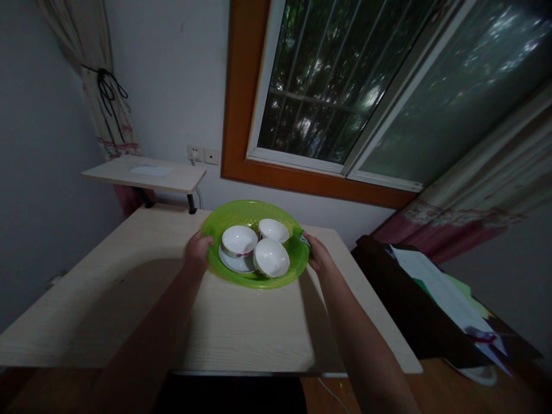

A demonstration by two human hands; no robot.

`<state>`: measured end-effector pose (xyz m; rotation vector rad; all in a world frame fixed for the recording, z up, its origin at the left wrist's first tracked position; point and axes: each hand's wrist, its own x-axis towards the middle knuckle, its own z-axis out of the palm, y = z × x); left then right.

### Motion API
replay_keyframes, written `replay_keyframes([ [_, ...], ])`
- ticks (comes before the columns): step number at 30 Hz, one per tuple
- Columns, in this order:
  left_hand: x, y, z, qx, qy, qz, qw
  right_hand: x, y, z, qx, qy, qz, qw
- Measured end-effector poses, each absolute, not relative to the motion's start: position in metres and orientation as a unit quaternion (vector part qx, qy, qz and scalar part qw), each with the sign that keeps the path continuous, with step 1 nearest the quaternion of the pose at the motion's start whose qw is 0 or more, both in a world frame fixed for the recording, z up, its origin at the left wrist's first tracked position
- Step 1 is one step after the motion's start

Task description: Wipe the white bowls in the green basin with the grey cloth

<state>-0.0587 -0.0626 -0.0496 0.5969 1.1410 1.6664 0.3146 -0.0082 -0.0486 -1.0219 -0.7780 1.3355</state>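
Note:
A round green basin [224, 221] sits at the far end of a pale wooden table [129, 287]. Inside it are three white bowls: one [239, 240] resting on a white saucer [235, 264], one [273, 230] behind, one [271, 257] in front. My left hand [197, 251] grips the basin's left rim with fingers curled over it. On the opposite side, my right hand [317, 253] is closed round the right rim. Both arms reach forward over the table.
A small raised shelf [142, 173] with a paper stands at the table's back left, below a tied curtain [107, 98]. A barred window [328, 92] is behind. A dark desk [401, 299] with papers stands to the right.

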Motion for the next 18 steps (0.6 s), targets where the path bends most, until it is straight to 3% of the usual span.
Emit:
replay_keyframes([
  [9, -0.059, -0.066, -0.050, 0.256, 0.477, 0.674, 0.503, 0.321, -0.059, -0.059, -0.468, -0.321, 0.510, 0.646],
  [14, -0.059, -0.067, -0.047, 0.262, 0.471, 0.676, 0.502, 0.325, -0.074, -0.047, -0.505, -0.391, 0.391, 0.662],
  [18, -0.058, -0.066, -0.045, 0.250, 0.469, 0.677, 0.509, 0.325, -0.068, -0.037, -0.527, -0.549, 0.266, 0.592],
])
